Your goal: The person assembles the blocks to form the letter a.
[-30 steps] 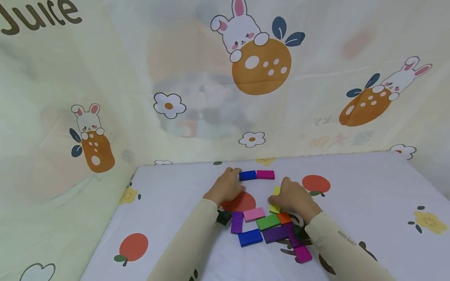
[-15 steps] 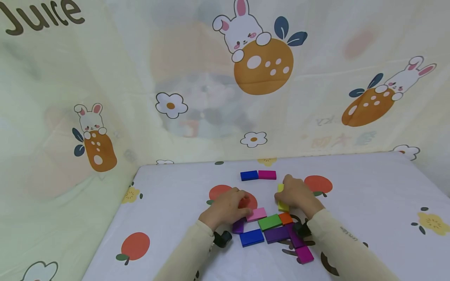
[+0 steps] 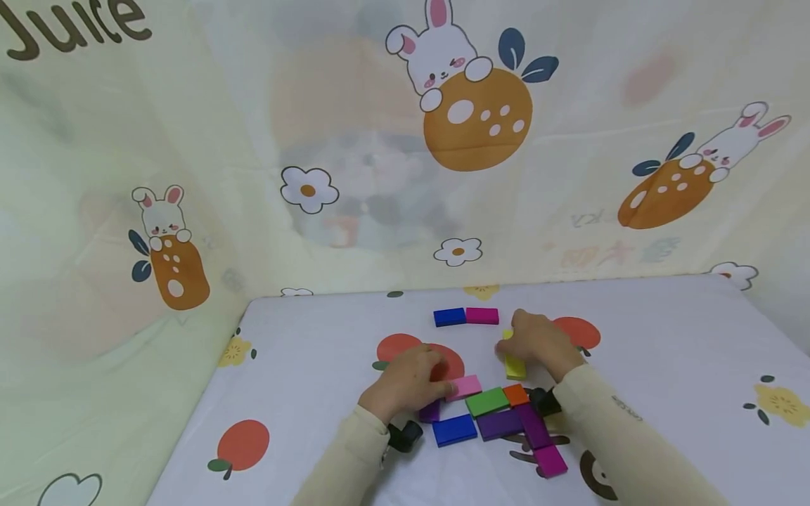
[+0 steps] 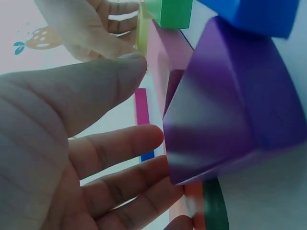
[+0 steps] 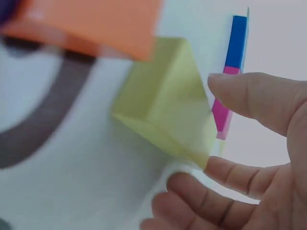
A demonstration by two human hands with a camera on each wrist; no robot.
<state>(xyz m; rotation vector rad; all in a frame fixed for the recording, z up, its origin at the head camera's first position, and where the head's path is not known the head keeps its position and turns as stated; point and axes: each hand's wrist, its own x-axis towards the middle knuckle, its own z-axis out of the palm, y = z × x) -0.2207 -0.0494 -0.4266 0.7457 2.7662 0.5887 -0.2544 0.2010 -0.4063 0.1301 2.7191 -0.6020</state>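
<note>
My left hand [image 3: 405,381] is at the left end of a light pink block [image 3: 465,387], its thumb tip touching that block. Its other fingers are loosely spread over a purple block [image 4: 211,110], which is partly hidden beneath the hand in the head view. My right hand [image 3: 539,342] holds a yellow block [image 3: 515,367] at its far end, thumb on one side and fingers on the other. The yellow block lies just beyond an orange block [image 3: 515,395]. Beside the orange one is a green block [image 3: 487,402].
Nearer me lie a blue block [image 3: 454,431], two more purple blocks [image 3: 500,424] and a magenta block [image 3: 550,461]. At the back, another blue block [image 3: 449,318] and a magenta one [image 3: 482,316] sit end to end. A printed cloth [image 3: 304,393] covers the table, with a fabric wall [image 3: 354,232] behind.
My left hand has come back from beside the far blue block to the light pink and purple blocks. The yellow block has shifted slightly right with my right hand.
</note>
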